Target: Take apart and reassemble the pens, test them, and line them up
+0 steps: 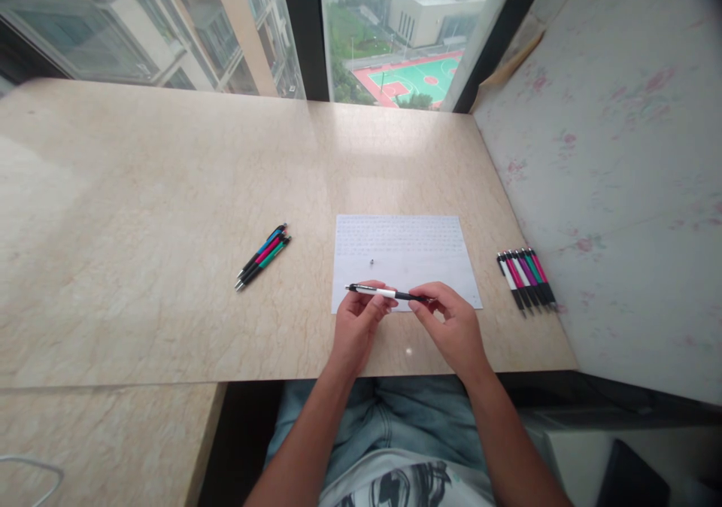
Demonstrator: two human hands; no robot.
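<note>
"Holding what, please, in your left grip (356, 320)?"

"In it I have a pen (379, 292), white and black. It lies across my fingers, and my thumb is close beside it on the near side."

"And how is your right grip (451, 328)?"

"It is narrow. My thumb and finger are closed on the dark end of this same pen, so both hands hold it. The very end is partly hidden by my fingers."

"Where exactly is the pen?"

"It is in front of me, almost level from left to right, over the lower part of a white sheet of paper (432, 266). The upper part of the paper has many lines of writing, too small to read. Below the lines lies one small piece (371, 262); I cannot tell what it is."

"What is farther on the tabletop (169, 191)?"

"To the left, well apart from the paper, three pens (264, 257) lie close together and slanted: blue, pinkish red and green, each with black. To the right there is a row of pens (526, 281), among them white, purple, green and pink, near the flowered wall (620, 161). Behind the tabletop is a window (366, 25), and through it I see a green and red sports court (414, 78)."
</note>
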